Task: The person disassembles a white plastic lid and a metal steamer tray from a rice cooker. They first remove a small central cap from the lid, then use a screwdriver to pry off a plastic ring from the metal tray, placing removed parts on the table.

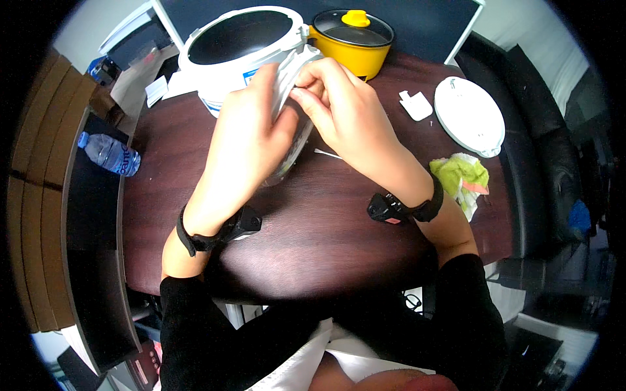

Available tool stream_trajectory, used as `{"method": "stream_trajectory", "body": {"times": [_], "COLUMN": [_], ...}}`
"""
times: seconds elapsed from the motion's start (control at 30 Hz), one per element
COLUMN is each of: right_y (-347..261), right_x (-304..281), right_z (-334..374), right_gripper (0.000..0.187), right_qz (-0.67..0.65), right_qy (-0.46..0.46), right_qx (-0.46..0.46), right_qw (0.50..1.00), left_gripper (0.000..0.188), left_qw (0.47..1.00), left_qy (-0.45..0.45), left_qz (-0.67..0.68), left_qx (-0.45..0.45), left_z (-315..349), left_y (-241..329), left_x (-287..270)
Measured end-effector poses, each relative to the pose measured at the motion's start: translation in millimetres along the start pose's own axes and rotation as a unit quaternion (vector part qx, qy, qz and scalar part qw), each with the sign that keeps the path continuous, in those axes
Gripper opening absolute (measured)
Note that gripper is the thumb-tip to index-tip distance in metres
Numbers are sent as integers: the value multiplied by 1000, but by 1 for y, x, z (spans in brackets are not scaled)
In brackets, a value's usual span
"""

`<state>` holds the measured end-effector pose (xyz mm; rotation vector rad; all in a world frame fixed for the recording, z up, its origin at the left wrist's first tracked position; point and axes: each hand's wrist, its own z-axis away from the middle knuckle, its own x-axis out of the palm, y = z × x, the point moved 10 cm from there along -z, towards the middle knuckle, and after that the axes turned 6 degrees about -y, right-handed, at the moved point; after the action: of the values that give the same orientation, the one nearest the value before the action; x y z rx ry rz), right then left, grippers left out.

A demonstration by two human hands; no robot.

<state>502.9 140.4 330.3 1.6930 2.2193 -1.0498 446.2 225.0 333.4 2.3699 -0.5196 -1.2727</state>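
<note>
White wrapper [285, 81] up in front of me, over the far half of the dark bench [293, 254], and both my hands are on it! My left hand [244, 127] has its side, fingers and thumb closed around it; my right hand [355, 111] pinches the edge near the top, thumb against forefinger, a narrow grip. Below my left thumb hangs a clear, shiny part [285, 166]; whether it belongs to the wrapper, I can't tell. Here's the danger: that pinch looks small, so a slick edge could slip straight out of it. Pull too hard and the material could tear suddenly, spilling anything inside. And it's crowded up here! The open white tub [188, 60] stands just behind my left hand, the yellow pot [368, 58] beyond my right; one jerk of release could send my knuckles into either. Under my right hand lies a thin white stick [327, 154], easily swept aside by a dropping wrist.
</note>
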Motion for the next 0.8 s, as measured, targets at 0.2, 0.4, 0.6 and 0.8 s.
{"method": "stream_trajectory", "body": {"times": [0.2, 0.4, 0.6, 0.8], "right_y": [0, 3, 0, -1], "right_x": [0, -1, -4, -18], "right_z": [0, 0, 0, -3], "right_gripper": [11, 11, 13, 12], "right_qz": [9, -12, -18, 10], "right_qy": [-25, -7, -10, 2], "right_qx": [12, 16, -7, 0], "right_qw": [1000, 1000, 1000, 1000], "left_gripper": [38, 38, 38, 39], "left_qw": [1000, 1000, 1000, 999], "left_qy": [-2, -2, 0, -10], "left_qz": [-3, -7, -5, -29], "left_qx": [-7, -12, -2, -18], "left_z": [0, -1, 0, 0], "left_y": [1, 0, 2, -1], "left_x": [2, 3, 0, -1]}}
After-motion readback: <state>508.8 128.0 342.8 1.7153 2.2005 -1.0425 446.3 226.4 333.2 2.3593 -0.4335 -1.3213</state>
